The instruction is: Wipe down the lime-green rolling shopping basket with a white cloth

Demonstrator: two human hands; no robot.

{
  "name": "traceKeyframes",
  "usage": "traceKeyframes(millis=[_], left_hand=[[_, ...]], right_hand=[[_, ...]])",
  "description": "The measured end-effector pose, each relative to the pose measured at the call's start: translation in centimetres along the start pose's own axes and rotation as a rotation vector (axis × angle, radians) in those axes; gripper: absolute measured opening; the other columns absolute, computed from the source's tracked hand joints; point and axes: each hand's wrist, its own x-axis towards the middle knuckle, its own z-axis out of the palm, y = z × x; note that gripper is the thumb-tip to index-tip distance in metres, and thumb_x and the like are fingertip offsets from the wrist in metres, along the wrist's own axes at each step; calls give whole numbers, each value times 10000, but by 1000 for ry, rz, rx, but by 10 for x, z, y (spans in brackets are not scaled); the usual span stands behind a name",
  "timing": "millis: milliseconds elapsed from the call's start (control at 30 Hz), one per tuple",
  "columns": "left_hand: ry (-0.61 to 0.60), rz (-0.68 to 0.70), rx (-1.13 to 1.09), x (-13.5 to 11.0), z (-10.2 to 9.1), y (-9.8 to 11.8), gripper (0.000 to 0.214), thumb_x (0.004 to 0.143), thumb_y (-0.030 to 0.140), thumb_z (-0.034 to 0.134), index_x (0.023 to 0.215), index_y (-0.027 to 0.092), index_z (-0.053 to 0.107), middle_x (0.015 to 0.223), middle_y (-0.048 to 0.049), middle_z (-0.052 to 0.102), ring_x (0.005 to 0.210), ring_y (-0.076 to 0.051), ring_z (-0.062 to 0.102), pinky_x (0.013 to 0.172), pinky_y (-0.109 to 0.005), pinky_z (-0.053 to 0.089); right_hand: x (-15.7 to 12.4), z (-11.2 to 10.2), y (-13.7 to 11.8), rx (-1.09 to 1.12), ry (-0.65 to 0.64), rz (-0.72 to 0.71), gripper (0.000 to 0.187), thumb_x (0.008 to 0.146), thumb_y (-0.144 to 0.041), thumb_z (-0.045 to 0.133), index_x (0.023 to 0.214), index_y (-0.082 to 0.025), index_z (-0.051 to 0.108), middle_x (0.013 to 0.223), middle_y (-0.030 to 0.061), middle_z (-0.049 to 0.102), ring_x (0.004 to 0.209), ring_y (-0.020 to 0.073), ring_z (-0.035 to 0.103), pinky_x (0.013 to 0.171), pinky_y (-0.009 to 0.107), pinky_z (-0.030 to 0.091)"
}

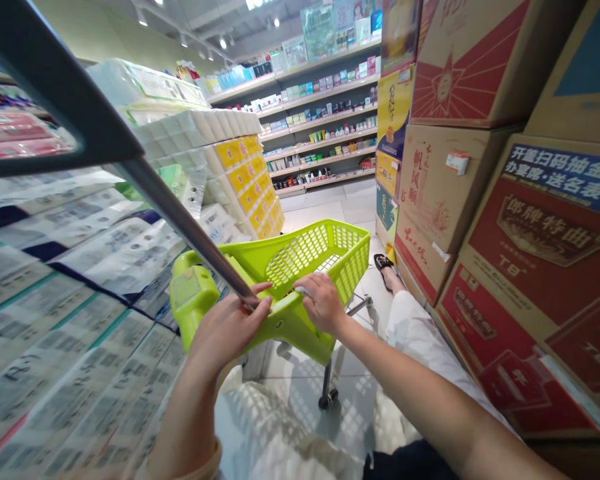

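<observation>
A lime-green plastic shopping cart (300,247) with a perforated basket is in front of me, turned sideways. My left hand (230,325) is closed around the lower end of a grey metal pole (180,223), right against the cart's near rim. The pole slants up to the left and ends in a dark grey frame-like handle (75,100) close to the camera; what kind of tool it is I cannot tell. Over the near rim of the basket, my right hand (323,303) is closed, its fingers curled inside. A small whitish spot shows by those fingers, too unclear to name.
Stacked tissue packs (80,267) line the left, with yellow-and-white packs (250,183) beyond. Tall cardboard boxes (440,180) rise close on the right. Shelves (320,123) of small goods stand at the back. My sandalled foot (384,263) rests beside the boxes.
</observation>
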Motion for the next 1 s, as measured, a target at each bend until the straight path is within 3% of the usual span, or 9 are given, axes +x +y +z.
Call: traceKeyframes(millis=[100,233,367,500,633,767,900,1000], left_hand=[[12,28,0,3,2,-1,434,840,519,393,787,292,759,1185,44,692,918,-189,685,749,-241,524],[25,68,11,5,3,-2,426,838,495,388,799,295,762,1213,51,676,1001,-190,668,866,-249,499],[16,22,30,2,1,-1,441,832,524,380,851,302,762,1160,47,703,932,-191,688,739,-239,519],[-1,-28,71,0,-2,3,449,836,531,369,799,308,757,1109,65,722,879,-186,698,647,-230,502],[25,1,84,3,0,3,442,837,507,375,773,294,757,1141,59,710,974,-198,677,742,-233,511],[41,8,85,6,1,0,436,831,496,386,910,284,759,1133,31,715,1001,-203,668,794,-240,515],[37,-30,120,7,-2,-1,417,836,506,394,891,320,763,1128,61,714,989,-202,675,739,-232,520],[47,-50,143,9,-2,0,386,829,488,418,865,324,766,1130,78,711,964,-195,683,707,-216,516]], right_hand=[[-1,6,-16,20,50,47,292,766,-108,424,967,-191,618,952,68,607,950,224,497,914,381,376],[-5,18,-44,76,39,-26,333,768,-129,450,1054,-204,604,1034,69,596,1011,227,494,954,391,362],[-5,9,-25,70,-51,-142,324,784,-161,483,1083,-210,598,1069,67,606,1020,228,500,958,388,362],[-2,-3,4,15,-17,-21,274,809,-149,445,1020,-198,612,994,74,611,980,230,499,944,393,371],[-2,7,-15,35,63,66,292,783,-107,418,980,-185,620,957,73,602,961,225,496,943,389,372],[-2,17,-39,89,26,-15,320,782,-122,449,1050,-192,609,1041,70,604,1019,220,495,977,384,348],[3,7,-10,56,-76,-76,306,791,-155,480,1066,-194,608,1051,67,630,998,224,509,950,381,358],[7,1,13,-5,-24,39,265,806,-149,453,1007,-177,624,983,78,638,954,231,511,931,389,366]])
